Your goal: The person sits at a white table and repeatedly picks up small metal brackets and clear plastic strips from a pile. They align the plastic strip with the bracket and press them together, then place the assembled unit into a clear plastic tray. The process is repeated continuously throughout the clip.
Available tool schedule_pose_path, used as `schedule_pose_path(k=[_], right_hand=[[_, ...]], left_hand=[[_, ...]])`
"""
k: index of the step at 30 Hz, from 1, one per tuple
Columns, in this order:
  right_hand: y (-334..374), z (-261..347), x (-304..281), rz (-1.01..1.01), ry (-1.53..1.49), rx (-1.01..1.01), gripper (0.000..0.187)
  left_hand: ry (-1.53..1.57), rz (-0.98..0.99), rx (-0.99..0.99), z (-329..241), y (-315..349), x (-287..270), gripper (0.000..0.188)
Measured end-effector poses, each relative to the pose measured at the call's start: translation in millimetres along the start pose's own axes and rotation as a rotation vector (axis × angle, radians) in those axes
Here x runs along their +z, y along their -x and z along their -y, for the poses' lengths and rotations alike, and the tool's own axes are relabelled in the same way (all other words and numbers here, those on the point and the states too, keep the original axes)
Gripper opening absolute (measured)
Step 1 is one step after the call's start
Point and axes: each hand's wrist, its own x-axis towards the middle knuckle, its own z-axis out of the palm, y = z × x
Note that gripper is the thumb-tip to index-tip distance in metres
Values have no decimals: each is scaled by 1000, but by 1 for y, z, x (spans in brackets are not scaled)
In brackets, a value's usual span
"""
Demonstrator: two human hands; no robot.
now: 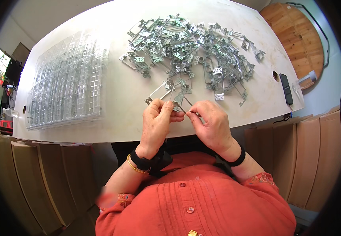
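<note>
Close to the table's front edge, my left hand [157, 122] pinches a small metal bracket [177, 103] with flat, punched end plates and thin rods. Fingers closed, my right hand [209, 122] grips the end of a thin rod of the same bracket from the right. The two hands nearly touch. Just beyond them lies a loose metal bracket [160, 91], close to or overlapping the held one. Farther back spreads a large heap of similar metal brackets [174, 41], tangled together. My fingers hide part of the held bracket.
A stack of clear plastic compartment trays [66, 82] stands on the left of the white table [123, 106]. At the right edge lie a black oblong device [285, 89] with a cable and a clear plastic cup [306, 80]. Cardboard boxes [46, 177] stand below both sides.
</note>
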Motion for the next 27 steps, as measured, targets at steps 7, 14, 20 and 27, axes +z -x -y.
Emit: schedule_pose_path(k=[7, 14, 20, 27], right_hand=[[2, -2, -1, 110, -52, 80, 7], [3, 0, 2, 102, -28, 106, 8], [3, 6, -2, 69, 44, 33, 10], [2, 12, -7, 50, 156, -92, 12]], left_hand=[[39, -12, 13, 4, 1, 0, 24], [-152, 24, 64, 2, 6, 2, 20], [-386, -48, 215, 0, 14, 8, 16], [-295, -111, 294, 2, 19, 12, 14]])
